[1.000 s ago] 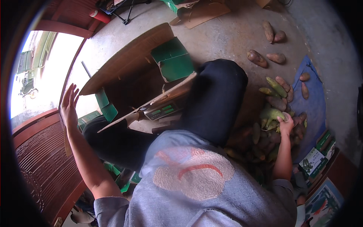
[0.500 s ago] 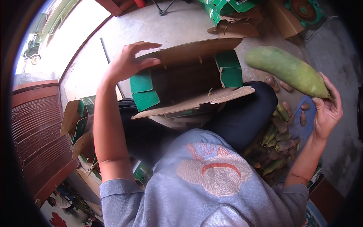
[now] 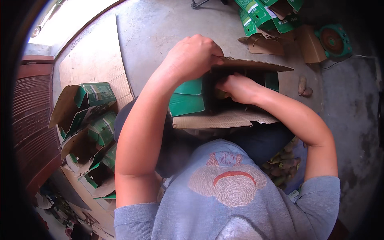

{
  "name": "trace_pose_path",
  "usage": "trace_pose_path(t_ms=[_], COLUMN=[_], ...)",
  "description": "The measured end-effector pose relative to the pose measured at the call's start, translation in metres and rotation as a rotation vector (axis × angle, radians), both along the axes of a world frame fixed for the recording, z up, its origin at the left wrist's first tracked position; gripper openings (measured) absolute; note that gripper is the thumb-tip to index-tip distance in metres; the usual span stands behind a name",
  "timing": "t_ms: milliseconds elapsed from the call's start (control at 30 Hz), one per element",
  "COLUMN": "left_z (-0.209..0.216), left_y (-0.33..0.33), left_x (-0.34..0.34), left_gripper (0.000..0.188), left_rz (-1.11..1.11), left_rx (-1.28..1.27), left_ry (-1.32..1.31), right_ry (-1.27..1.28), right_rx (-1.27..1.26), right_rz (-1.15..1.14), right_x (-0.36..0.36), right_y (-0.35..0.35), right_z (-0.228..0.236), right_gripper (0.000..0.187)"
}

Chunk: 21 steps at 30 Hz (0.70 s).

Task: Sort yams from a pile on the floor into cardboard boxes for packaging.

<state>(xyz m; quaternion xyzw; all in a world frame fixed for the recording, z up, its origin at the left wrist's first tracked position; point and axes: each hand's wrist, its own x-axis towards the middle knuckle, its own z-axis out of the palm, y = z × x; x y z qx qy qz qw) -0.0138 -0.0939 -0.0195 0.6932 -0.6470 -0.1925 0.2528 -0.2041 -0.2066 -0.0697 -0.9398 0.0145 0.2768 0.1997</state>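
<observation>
An upright cardboard box [image 3: 187, 105] with green side flaps stands open over my lap. My left hand [image 3: 196, 56] is closed at its far left corner, the fingers bent over the edge of the brown far flap [image 3: 256, 64]. Down inside the box, my right hand [image 3: 238, 89] is closed, knuckles up, around a green radish [image 3: 220, 94]. Only a small green patch of the radish shows by the fingers; the dark interior and my hand hide the rest.
Green and brown boxes [image 3: 102, 128] lie open at my left, beside a flat cardboard sheet [image 3: 96, 60]. Several radishes and brownish roots [image 3: 286, 162] lie on blue sheeting at my right. More green cartons [image 3: 260, 18] and a round green fan [image 3: 333, 41] stand far right.
My right hand has carried the green radish from the right, leftward and down into the box. My left hand has moved right, its open fingers closing on the far flap. The view has shifted.
</observation>
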Motion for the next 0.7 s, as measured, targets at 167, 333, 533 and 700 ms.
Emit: trace_pose_path(t_ms=[167, 333, 533, 700], left_z=[0.000, 0.004, 0.006, 0.014], left_y=[-0.002, -0.009, -0.008, -0.016], left_x=[0.002, -0.001, -0.002, -0.013], left_gripper=[0.015, 0.015, 0.016, 0.017], left_rz=[0.010, -0.007, -0.013, -0.020], left_rx=[0.041, 0.063, 0.043, 0.118], left_ry=[-0.013, -0.016, 0.060, 0.112], right_ry=[0.244, -0.008, 0.047, 0.082], right_rx=[-0.036, 0.160, 0.109, 0.209], right_rz=[0.106, -0.119, 0.024, -0.027], right_x=[0.042, 0.053, 0.041, -0.002], right_y=[0.021, 0.035, 0.024, 0.000], right_z=[-0.061, -0.080, -0.061, -0.018], right_gripper=[0.028, 0.034, 0.037, 0.046])
